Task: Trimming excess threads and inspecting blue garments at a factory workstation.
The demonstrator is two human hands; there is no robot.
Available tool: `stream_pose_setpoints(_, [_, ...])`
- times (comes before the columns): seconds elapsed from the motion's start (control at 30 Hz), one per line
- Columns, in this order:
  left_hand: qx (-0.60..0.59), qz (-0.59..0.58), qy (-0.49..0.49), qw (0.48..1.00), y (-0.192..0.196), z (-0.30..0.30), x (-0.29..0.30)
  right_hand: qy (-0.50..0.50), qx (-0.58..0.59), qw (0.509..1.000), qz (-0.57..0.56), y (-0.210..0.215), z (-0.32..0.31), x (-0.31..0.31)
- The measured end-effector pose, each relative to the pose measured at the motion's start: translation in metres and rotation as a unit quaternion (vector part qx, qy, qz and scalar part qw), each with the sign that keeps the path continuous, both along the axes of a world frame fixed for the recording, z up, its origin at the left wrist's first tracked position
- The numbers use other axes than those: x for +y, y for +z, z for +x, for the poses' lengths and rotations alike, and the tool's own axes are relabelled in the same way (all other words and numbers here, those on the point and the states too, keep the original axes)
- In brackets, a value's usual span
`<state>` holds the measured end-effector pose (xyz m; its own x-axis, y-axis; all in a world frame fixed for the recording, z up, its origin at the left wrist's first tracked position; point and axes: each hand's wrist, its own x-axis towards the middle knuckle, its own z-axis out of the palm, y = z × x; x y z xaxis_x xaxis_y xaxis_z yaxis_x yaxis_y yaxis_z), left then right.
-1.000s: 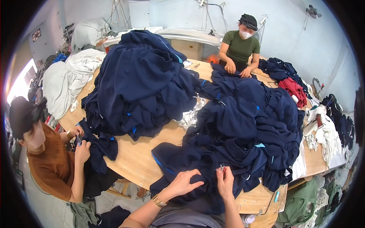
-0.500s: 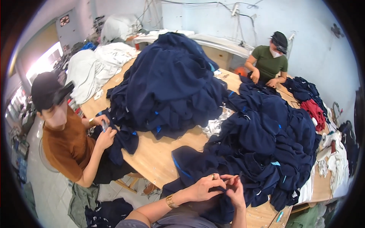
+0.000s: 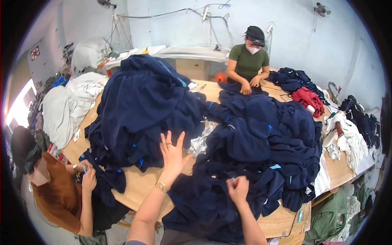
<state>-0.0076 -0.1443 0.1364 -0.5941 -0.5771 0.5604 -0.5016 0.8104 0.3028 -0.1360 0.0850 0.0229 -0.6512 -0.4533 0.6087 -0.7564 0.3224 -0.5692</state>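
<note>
My left hand (image 3: 173, 156) is raised in front of the tall pile of navy cloth (image 3: 139, 106), its fingers spread and holding nothing. My right hand (image 3: 238, 190) is closed, fingertips pressed together, above a navy garment (image 3: 200, 208) that lies across the table's near edge and my lap. A tiny part of something shows at those fingertips, too small to name. Beyond and right of this hand spreads a second heap of navy garments (image 3: 261, 134), with small bright blue patches on it.
A co-worker in brown (image 3: 61, 194) at the left handles navy cloth; another in green (image 3: 249, 63) works at the far side. White cloth (image 3: 69, 100), a red garment (image 3: 308, 101) and white garments (image 3: 347, 136) lie about the wooden table (image 3: 136, 185). A light-blue small tool (image 3: 300, 216) lies near right.
My hands, together at the garment before, have parted. The left has risen forward and spread its fingers; the right stays low and closed. The view has turned right.
</note>
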Motion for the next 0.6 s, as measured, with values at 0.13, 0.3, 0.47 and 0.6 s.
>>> stream_pose_setpoints(0.13, [-0.241, -0.156, 0.044, 0.957, 0.002, -0.02, -0.056, 0.035, 0.105, 0.992, 0.062, -0.018, 0.01, -0.003])
stream_pose_setpoints(0.3, [-0.282, -0.128, 0.14, 0.94, 0.01, -0.028, -0.111, 0.024, 0.083, 0.994, 0.072, -0.022, 0.012, 0.002])
stream_pose_setpoints(0.47, [-0.21, -0.12, 0.168, 0.956, 0.009, -0.042, -0.141, 0.014, 0.078, 0.992, 0.096, -0.02, 0.01, 0.005])
stream_pose_setpoints(0.6, [-0.225, -0.126, 0.192, 0.947, 0.015, -0.041, -0.157, 0.015, 0.072, 0.991, 0.108, -0.017, 0.008, 0.005])
